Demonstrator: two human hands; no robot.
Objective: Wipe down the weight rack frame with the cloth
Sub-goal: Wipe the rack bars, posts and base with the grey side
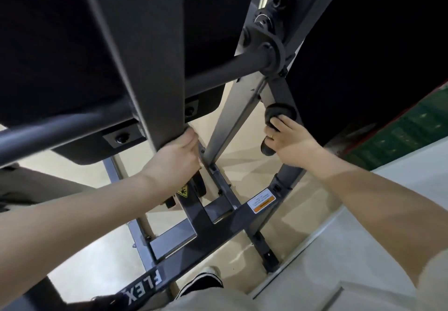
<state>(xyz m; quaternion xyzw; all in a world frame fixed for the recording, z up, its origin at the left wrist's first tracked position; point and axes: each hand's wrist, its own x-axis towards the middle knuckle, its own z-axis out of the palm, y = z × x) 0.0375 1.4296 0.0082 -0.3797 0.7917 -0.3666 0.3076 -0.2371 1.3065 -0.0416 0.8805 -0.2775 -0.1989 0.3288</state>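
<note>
The dark grey weight rack frame (213,223) fills the view, with a wide flat upright beam (150,68) in the middle and a slanted silver bar (232,111) to its right. My left hand (179,150) grips the lower end of the wide beam, fingers curled round its edge. My right hand (288,138) holds a black rubber-capped knob (278,114) on the right side strut. No cloth is visible in either hand.
A dark padded panel (60,56) hangs at upper left over a round crossbar (72,126). An orange-and-white warning label (261,200) sits on the base bar. My black shoe (203,281) stands on the beige floor (97,262). A green mat (407,131) lies at right.
</note>
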